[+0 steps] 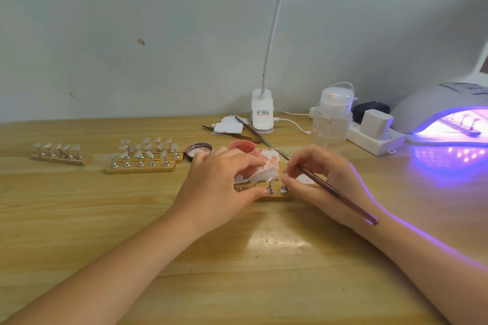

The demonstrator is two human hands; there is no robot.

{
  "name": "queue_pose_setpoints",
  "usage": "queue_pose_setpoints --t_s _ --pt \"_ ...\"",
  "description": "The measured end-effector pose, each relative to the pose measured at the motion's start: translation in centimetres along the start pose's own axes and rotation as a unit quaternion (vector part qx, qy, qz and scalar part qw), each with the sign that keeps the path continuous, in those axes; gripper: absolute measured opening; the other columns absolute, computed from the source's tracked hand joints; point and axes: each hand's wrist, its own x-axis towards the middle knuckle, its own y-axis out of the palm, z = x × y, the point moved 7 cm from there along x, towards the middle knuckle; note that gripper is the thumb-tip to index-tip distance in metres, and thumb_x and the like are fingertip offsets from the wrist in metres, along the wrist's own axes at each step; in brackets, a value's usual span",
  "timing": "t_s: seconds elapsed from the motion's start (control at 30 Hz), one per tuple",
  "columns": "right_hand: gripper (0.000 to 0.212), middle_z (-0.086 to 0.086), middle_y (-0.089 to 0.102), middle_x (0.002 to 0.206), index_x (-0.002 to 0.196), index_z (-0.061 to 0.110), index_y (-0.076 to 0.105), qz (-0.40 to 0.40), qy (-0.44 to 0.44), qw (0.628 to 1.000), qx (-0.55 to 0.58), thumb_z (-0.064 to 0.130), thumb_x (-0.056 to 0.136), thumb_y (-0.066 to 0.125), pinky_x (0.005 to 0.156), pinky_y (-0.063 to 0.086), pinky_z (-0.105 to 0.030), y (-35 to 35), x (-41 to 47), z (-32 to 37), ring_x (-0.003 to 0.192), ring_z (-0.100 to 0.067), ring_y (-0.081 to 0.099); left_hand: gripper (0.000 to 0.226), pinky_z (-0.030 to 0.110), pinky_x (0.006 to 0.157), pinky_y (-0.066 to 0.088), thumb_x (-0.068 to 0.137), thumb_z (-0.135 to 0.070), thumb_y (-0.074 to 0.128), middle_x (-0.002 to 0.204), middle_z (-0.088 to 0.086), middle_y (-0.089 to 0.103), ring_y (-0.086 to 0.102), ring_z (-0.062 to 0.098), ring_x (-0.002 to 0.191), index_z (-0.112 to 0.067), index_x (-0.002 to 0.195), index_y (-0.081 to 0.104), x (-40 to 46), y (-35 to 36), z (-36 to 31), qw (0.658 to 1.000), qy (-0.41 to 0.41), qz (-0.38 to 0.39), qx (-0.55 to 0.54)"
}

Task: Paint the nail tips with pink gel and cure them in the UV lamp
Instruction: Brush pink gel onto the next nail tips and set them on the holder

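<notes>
My left hand (219, 187) pinches the wooden nail-tip stand (274, 196); my right hand (317, 179) holds the slim brown brush (338, 192). Pink gel pot (242, 149) sits behind, stained white wipe (266, 166) between; glowing UV lamp (433, 111) right.

bright, even | violet glow from UV lamp (446, 111) at right | glare on table (277, 243) | edges bowed, soft
</notes>
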Motion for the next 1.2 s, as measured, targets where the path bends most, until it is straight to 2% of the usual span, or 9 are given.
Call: queue_pose_setpoints --t_s 0.07,0.17,0.3,0.53,0.67,0.8,0.9,1.07,1.2 --pt "0.022 0.006 0.067 0.077 0.082 0.018 0.059 0.004 0.001 1.000 0.002 0.005 0.073 0.075 0.072 0.050 -0.017 -0.1 0.0 -0.1 0.071 -0.005 0.067 0.042 0.018 0.079 0.016 0.071 -0.045 0.070 0.095 -0.023 0.055 0.032 -0.010 0.087 -0.034 0.111 0.061 0.4 0.5 -0.4 1.000 -0.006 0.021 0.009" --pt "0.023 0.005 0.067 0.079 0.084 0.018 0.060 0.012 -0.003 1.000 0.003 0.004 0.074 0.074 0.072 0.052 -0.018 0.0 0.0 -0.1 0.072 -0.006 0.067 0.044 0.020 0.082 0.018 0.074 -0.044 0.069 0.096 -0.021 0.061 0.048 -0.002 0.095 -0.036 0.116 0.055 1.0 1.2 -0.8 0.998 -0.015 0.051 0.022" --pt "0.025 0.005 0.068 0.079 0.085 0.020 0.059 0.025 -0.001 1.000 0.000 0.004 0.074 0.075 0.072 0.053 -0.019 0.1 0.1 -0.2 0.073 -0.005 0.067 0.041 0.019 0.079 0.013 0.078 -0.043 0.067 0.095 -0.018 0.063 0.048 0.004 0.098 -0.038 0.115 0.052 1.3 1.8 -0.9 0.998 -0.022 0.058 0.028" --pt "0.026 0.007 0.066 0.082 0.089 0.018 0.058 0.039 0.024 0.999 0.007 0.008 0.073 0.076 0.067 0.052 -0.015 0.3 0.0 -0.4 0.072 -0.004 0.066 0.033 0.024 0.090 0.021 0.076 -0.036 0.070 0.074 -0.021 0.061 0.044 0.003 0.095 -0.041 0.090 0.041 1.8 2.2 -0.6 0.996 -0.053 0.072 -0.017" --pt "0.030 0.006 0.064 0.085 0.091 0.016 0.058 0.045 0.026 0.999 0.006 0.009 0.070 0.078 0.068 0.052 -0.014 0.5 -0.1 -0.2 0.072 -0.003 0.065 0.033 0.019 0.078 0.015 0.077 -0.033 0.070 0.071 -0.022 0.059 0.044 -0.001 0.099 -0.042 0.090 0.041 1.8 2.3 -0.8 0.996 -0.043 0.077 -0.021" --pt "0.031 0.007 0.064 0.086 0.092 0.017 0.057 0.047 0.023 0.999 -0.004 0.009 0.070 0.078 0.068 0.052 -0.015 0.5 -0.1 -0.2 0.072 -0.003 0.065 0.031 0.017 0.071 0.016 0.077 -0.035 0.069 0.075 -0.022 0.059 0.031 -0.012 0.082 -0.044 0.092 0.043 1.3 2.2 -1.0 0.998 -0.037 0.058 -0.011" --pt "0.032 0.007 0.064 0.088 0.093 0.018 0.057 0.048 0.020 0.999 -0.012 0.008 0.071 0.077 0.069 0.049 -0.011 0.5 -0.1 -0.3 0.072 -0.002 0.065 0.028 0.015 0.072 0.016 0.077 -0.029 0.071 0.072 -0.021 0.055 0.035 -0.017 0.079 -0.036 0.098 0.054 1.0 1.8 -1.9 0.999 0.005 0.031 0.022" --pt "0.034 0.007 0.064 0.089 0.092 0.022 0.055 0.051 0.019 0.998 -0.016 0.007 0.071 0.076 0.070 0.051 -0.015 0.6 -0.1 -0.1 0.073 -0.003 0.064 0.027 0.022 0.086 0.024 0.074 -0.019 0.074 0.075 -0.013 0.065 0.054 0.010 0.092 -0.023 0.098 0.062 0.5 0.8 -3.2 0.994 0.075 -0.020 0.072" --pt "0.029 0.007 0.065 0.087 0.090 0.022 0.057 0.034 0.024 0.999 -0.008 0.007 0.073 0.074 0.069 0.046 -0.009 0.3 -0.3 -0.2 0.074 -0.003 0.063 0.021 0.012 0.082 0.036 0.076 -0.017 0.069 0.077 -0.011 0.065 0.050 0.004 0.086 -0.017 0.097 0.065 0.1 -1.3 -3.1 0.994 0.074 -0.082 -0.005"
